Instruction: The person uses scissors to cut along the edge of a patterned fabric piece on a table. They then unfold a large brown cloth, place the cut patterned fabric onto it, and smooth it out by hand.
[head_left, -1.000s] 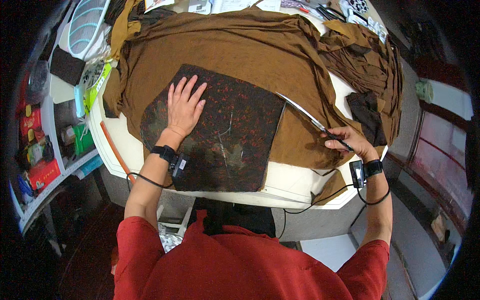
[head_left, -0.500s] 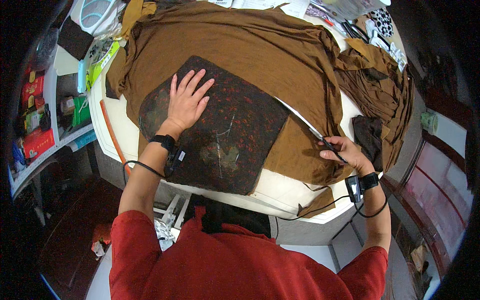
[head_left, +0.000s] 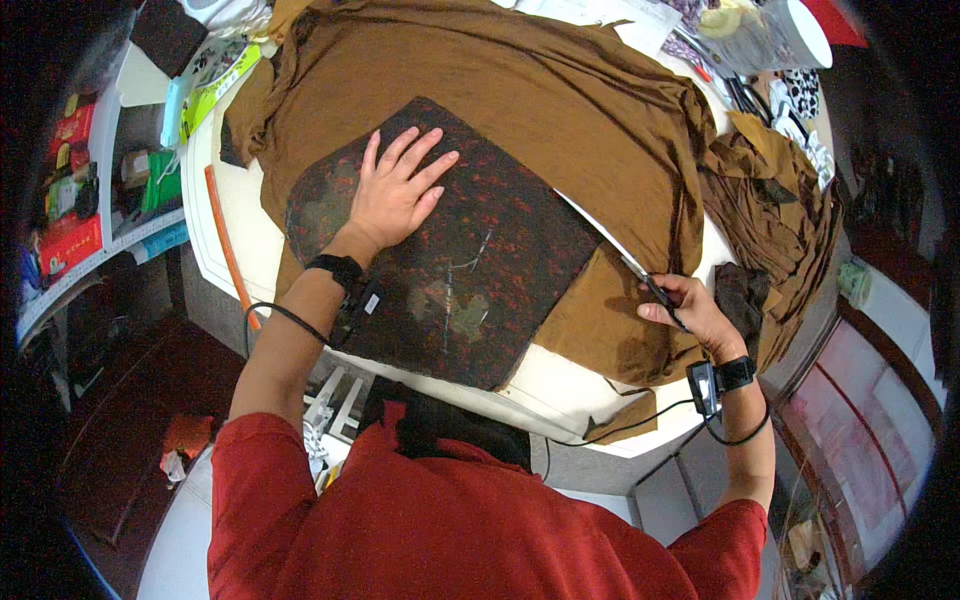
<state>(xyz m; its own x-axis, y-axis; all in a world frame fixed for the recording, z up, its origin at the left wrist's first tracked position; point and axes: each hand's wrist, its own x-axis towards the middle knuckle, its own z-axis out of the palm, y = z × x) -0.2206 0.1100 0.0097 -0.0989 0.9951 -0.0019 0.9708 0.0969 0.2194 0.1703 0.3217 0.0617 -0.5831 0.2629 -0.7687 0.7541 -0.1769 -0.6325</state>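
My left hand (head_left: 393, 196) lies flat, fingers spread, on a dark fabric piece (head_left: 520, 250) with reddish flecks and pale chalk-like lines. That piece rests on a wide brown cloth (head_left: 560, 90) spread over the table. In my right hand (head_left: 697, 312) is a pair of scissors (head_left: 618, 244), thumb and fingers closed around the dark handles. The blades point up and left, running along the dark piece's right edge where it meets the brown cloth. Whether the blades are parted cannot be made out.
An orange-brown strip (head_left: 228, 245) lies along the white table's (head_left: 570, 376) left edge. Bunched brown cloth (head_left: 785, 215) is heaped at the right, beside a dark scrap (head_left: 738, 300). Papers, a clear container (head_left: 745, 35) and tools crowd the far right. A cable (head_left: 625, 428) hangs by the near edge.
The whole view has shifted and turned slightly. The scissors' tip sits a little further up along the dark piece's edge. My left hand stays flat on the piece.
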